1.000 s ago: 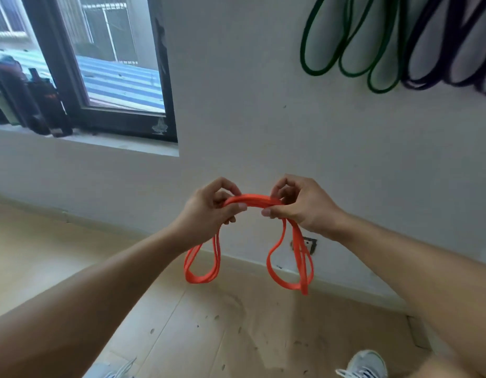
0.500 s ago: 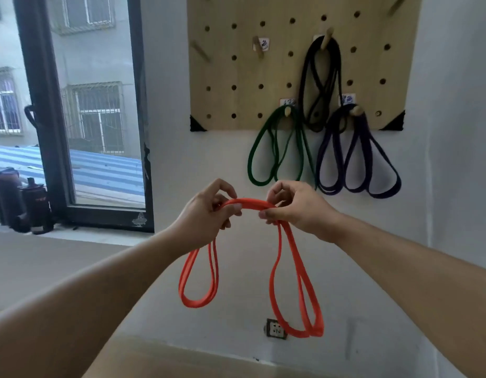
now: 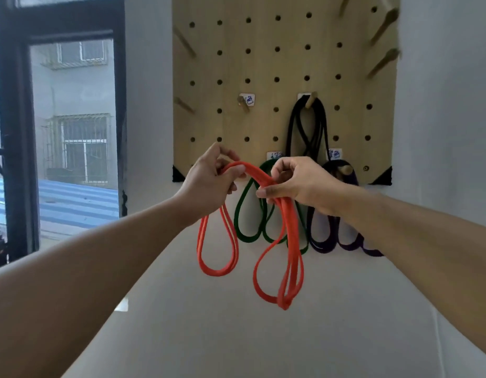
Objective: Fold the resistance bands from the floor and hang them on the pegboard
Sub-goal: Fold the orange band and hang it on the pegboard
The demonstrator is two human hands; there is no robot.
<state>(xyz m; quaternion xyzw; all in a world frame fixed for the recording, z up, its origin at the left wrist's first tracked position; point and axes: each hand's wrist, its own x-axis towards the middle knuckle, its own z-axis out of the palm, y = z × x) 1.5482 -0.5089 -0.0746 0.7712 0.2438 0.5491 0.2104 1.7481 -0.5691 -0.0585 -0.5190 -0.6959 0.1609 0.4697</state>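
Both hands pinch a folded orange band point(image 3: 286, 236) at its top, the left hand point(image 3: 209, 184) and right hand point(image 3: 299, 184) close together, its loops dangling below them. Just behind the hands, a green band point(image 3: 243, 214), black band point(image 3: 293, 126) and purple band point(image 3: 322, 241) hang from a wooden pegboard point(image 3: 263, 64) on the wall.

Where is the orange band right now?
The orange band is mid-view in the head camera, held up between the left hand and right hand, its loops hanging before the green band below the pegboard.
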